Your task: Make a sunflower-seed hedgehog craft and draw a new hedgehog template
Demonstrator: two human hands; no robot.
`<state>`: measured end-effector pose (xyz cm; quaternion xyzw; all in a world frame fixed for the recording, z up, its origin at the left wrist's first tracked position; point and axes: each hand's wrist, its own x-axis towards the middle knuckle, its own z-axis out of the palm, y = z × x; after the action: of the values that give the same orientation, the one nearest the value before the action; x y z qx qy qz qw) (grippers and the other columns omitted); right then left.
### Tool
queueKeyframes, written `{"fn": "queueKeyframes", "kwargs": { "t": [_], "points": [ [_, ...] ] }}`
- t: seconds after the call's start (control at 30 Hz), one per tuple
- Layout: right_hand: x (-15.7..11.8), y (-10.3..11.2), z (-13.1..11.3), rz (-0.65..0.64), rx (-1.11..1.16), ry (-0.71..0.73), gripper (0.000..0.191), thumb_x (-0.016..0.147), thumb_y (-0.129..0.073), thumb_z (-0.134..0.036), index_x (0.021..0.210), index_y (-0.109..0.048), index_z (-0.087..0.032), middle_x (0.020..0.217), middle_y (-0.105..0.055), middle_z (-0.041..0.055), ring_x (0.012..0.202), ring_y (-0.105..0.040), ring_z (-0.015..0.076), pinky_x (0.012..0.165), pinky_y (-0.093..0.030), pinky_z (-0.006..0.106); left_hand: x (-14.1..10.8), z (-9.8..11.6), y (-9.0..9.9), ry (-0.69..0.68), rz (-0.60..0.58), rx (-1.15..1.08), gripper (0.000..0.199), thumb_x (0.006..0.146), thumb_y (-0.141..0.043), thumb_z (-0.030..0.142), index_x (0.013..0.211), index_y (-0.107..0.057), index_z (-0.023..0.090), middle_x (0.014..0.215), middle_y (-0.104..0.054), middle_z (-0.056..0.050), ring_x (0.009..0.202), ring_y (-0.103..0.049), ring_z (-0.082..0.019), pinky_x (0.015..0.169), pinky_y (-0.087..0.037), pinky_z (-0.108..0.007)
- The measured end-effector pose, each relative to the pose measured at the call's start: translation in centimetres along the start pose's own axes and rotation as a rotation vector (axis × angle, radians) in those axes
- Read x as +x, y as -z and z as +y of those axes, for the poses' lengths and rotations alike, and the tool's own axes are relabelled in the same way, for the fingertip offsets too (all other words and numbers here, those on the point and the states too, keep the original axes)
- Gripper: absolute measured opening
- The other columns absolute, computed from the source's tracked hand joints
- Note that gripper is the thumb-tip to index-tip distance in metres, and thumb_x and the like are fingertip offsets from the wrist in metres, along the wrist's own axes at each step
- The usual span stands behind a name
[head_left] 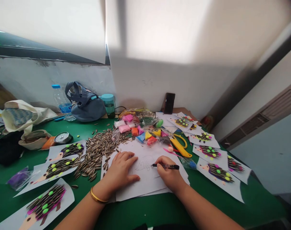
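Fingers wrapped round a black pen (168, 166), my right hand (168, 175) rests on a stack of white paper (131, 191). The pen's tip meets a faint line drawing of a hedgehog (143, 163) on the top sheet. My left hand (122, 171) lies flat on the same sheet, left of the drawing, with its fingers spread and nothing in them. A gold bangle (97, 196) circles the left wrist. Close beyond the left hand is a heap of striped sunflower seeds (97, 151), some lying on the paper's edge.
Hedgehog pictures made with seeds (46, 204) lie at left, and more hedgehog cards (219, 174) at right. Coloured clay packets (136, 127) and yellow-handled scissors (181, 147) sit behind the paper. A blue bag (88, 107), green-lidded cup (109, 105) and phone (169, 103) stand along the wall.
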<state>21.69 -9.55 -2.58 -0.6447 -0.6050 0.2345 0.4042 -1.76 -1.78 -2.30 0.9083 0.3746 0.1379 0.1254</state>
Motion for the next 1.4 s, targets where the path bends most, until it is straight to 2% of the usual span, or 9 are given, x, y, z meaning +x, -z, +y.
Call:
{"fn": "queueKeyframes", "kwargs": {
  "t": [0.27,0.5,1.0,1.4],
  "points": [
    [0.06,0.03,-0.15,0.001,-0.027,-0.019,0.013,0.080,-0.048,-0.018,0.076,-0.060,-0.021,0.076,-0.062,0.0018,0.078,-0.059,0.0194,0.070,-0.044,0.029,0.03,0.00,0.03,-0.010,-0.002,0.006,0.070,0.063,-0.081,0.049,0.126,-0.061,0.025,0.131,-0.057,-0.011,0.123,-0.048,-0.034,0.109,-0.032,-0.053],
    [-0.04,0.13,-0.32,0.011,0.035,-0.019,0.013,0.082,-0.048,-0.019,0.080,-0.061,-0.020,0.080,-0.064,0.0023,0.081,-0.060,0.0193,0.074,-0.045,0.030,0.01,0.10,0.12,-0.002,-0.008,0.009,0.069,0.064,-0.081,0.049,0.126,-0.061,0.025,0.132,-0.057,-0.010,0.123,-0.048,-0.033,0.109,-0.032,-0.052],
    [0.16,-0.19,-0.08,-0.014,-0.036,0.021,0.013,0.082,-0.049,-0.019,0.081,-0.061,-0.020,0.081,-0.064,0.0023,0.082,-0.059,0.0195,0.074,-0.044,0.030,0.00,-0.09,-0.13,-0.007,-0.001,0.006,0.070,0.064,-0.080,0.050,0.127,-0.061,0.026,0.132,-0.056,-0.010,0.123,-0.047,-0.034,0.110,-0.031,-0.053],
    [0.19,0.10,-0.37,0.008,0.022,-0.018,0.014,0.084,-0.049,-0.021,0.085,-0.063,-0.021,0.084,-0.065,0.0022,0.083,-0.061,0.0198,0.076,-0.046,0.030,-0.02,0.00,-0.02,-0.003,0.007,-0.003,0.069,0.063,-0.081,0.050,0.126,-0.062,0.026,0.132,-0.057,-0.010,0.123,-0.048,-0.034,0.109,-0.032,-0.053]
  ]
}}
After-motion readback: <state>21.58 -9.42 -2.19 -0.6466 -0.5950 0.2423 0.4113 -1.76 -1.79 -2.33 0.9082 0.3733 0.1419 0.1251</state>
